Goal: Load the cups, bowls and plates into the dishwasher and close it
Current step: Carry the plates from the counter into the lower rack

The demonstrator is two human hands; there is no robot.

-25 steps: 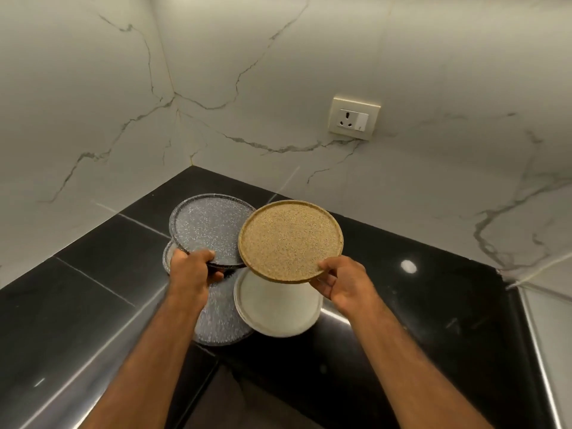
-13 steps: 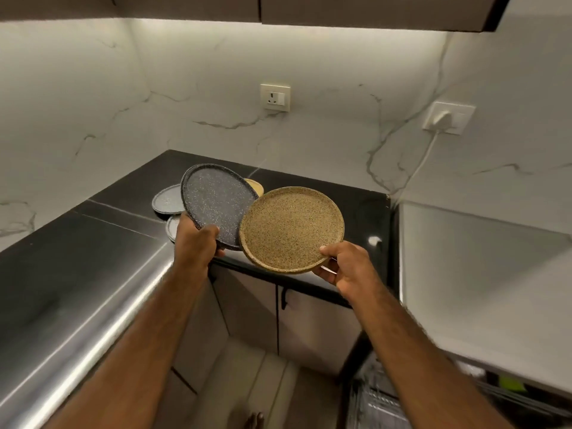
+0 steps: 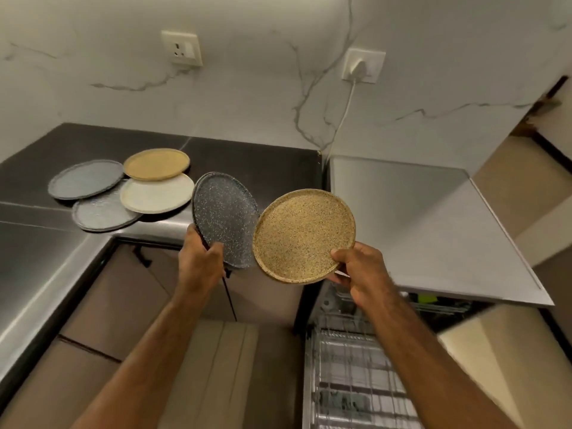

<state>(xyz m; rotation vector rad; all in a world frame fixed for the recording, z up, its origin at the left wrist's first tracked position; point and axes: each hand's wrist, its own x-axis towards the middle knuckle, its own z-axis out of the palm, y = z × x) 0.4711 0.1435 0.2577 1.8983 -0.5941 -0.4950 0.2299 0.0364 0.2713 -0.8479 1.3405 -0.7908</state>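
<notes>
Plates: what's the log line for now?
left hand: grips dark speckled round plate | right hand: grips tan speckled round plate | black counter: four plates | dishwasher: open

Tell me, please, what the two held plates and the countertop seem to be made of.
Dark plate in the left hand: probably glazed stoneware or melamine, matte black with pale speckles. Tan plate in the right hand: likely the same, grainy sand-coloured speckle, raised rim. Countertop: polished black stone, perhaps granite, given glossy reflections.
</notes>
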